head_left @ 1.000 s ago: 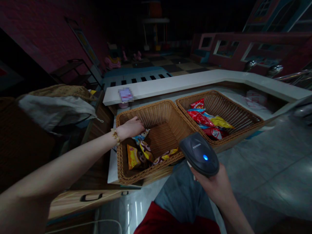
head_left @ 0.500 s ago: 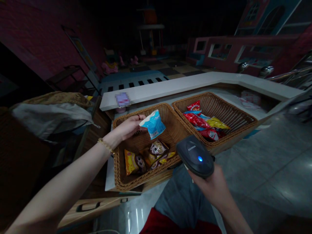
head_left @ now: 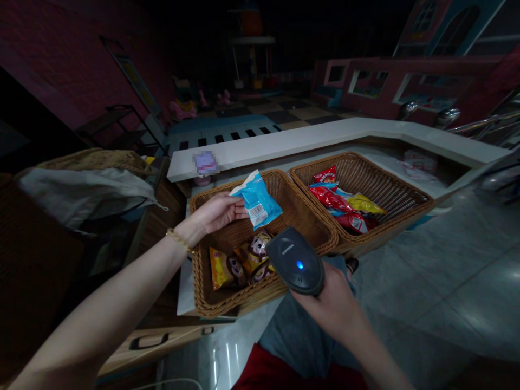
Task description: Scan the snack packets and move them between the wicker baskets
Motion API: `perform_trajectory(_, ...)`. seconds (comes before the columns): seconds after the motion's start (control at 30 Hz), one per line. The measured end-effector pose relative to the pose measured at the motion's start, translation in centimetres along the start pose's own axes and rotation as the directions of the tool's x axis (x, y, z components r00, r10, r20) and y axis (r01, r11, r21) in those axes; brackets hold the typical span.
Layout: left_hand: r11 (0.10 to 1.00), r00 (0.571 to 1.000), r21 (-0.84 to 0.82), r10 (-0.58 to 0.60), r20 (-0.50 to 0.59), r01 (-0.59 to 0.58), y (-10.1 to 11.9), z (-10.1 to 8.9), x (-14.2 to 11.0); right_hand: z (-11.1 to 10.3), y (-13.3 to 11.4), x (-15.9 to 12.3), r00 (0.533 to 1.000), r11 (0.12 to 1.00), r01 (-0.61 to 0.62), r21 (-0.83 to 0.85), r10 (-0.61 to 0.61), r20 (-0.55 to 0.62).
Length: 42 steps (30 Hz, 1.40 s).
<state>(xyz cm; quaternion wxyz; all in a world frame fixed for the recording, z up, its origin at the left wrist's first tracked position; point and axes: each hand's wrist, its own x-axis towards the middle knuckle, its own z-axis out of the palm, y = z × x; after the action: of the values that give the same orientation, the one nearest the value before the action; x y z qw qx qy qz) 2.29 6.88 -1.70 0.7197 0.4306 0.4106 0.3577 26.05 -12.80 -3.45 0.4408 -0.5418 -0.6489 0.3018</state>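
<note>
My left hand (head_left: 221,212) grips a blue and white snack bag (head_left: 262,201) by its left edge, holding it above the left wicker basket (head_left: 203,311). A barcode on the bag faces me. In my right hand (head_left: 335,303) is a dark barcode scanner (head_left: 296,261) with a lit blue light, its head pointed toward the bag and apart from it. Below, several yellow and brown snack bags (head_left: 221,271) lie in the left basket, partly hidden by the scanner. The right wicker basket (head_left: 400,200) holds red, blue and yellow snack bags (head_left: 333,197).
A white counter ledge (head_left: 292,140) runs behind the baskets, with a small purple item (head_left: 205,162) on it. Grey cloth (head_left: 89,192) lies at the left. Wooden drawers (head_left: 150,341) are below, and a tiled floor (head_left: 459,287) extends at the right.
The right hand has moved the scanner left, closer to the blue bag. My left hand has turned the bag so that its barcode now shows.
</note>
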Motion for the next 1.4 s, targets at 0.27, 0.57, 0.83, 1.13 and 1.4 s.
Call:
perform_trajectory(0.27,1.000,1.000,-0.001,0.014,-0.016,-0.014,-0.1,-0.1,-0.1,0.4,0.1,-0.1,1.000,1.000,-0.026,0.015,0.026,0.004)
perform_trajectory(0.57,1.000,0.992,0.000,-0.016,-0.125,0.016,-0.7,-0.5,0.6,0.4,0.3,-0.1,0.999,0.999,-0.029,0.012,0.029,0.017)
perform_trajectory(0.83,0.999,0.998,0.034,0.030,-0.057,-0.028,-0.2,0.1,0.1,0.3,0.4,-0.2,1.000,0.999,-0.008,0.045,0.008,0.006)
perform_trajectory(1.13,0.988,0.994,0.134,0.068,0.082,-0.079,2.9,3.1,1.1,-1.0,1.5,-0.8,0.998,0.998,0.005,0.069,-0.001,-0.062)
perform_trajectory(1.4,0.952,0.912,0.119,0.227,0.342,-0.282,5.2,11.3,3.3,-2.0,2.4,-1.3,0.990,0.993,-0.036,0.113,0.051,-0.131)
